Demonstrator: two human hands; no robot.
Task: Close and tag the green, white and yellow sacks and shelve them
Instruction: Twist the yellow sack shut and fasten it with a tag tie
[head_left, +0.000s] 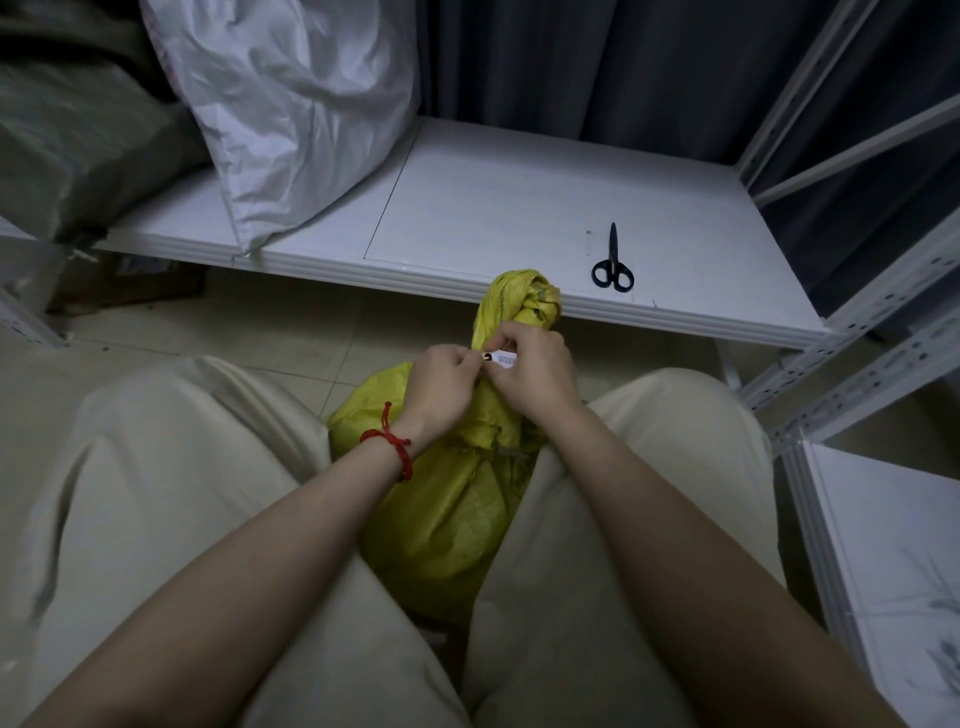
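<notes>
Well, the tagging of the yellow sack (452, 509) looks to be the step in hand. It stands on the floor between the seated person's knees, its neck twisted up into a knot just in front of the shelf (519, 208) edge. Both hands meet at that neck. The left hand (441, 384), with a red string bracelet (395, 447) on its wrist, pinches one end of a small white tag (505, 359). The right hand (535, 374) curls its fingers round the other end, against the sack.

The white sack (291, 114) and the green sack (78, 145) lie on the shelf to the left, so by my reckoning this is the last of the three. Whether the tag is fastened yet I cannot tell. The next move seems to call for securing it tight round the neck, then lifting the sack onto the bare part of the shelf near the scissors (613, 265).

As for writing, the tag carries a short line of dark print, upside down from here and partly under the fingers, so I cannot read it with any certainty. No brand shows on the sacks or scissors.
</notes>
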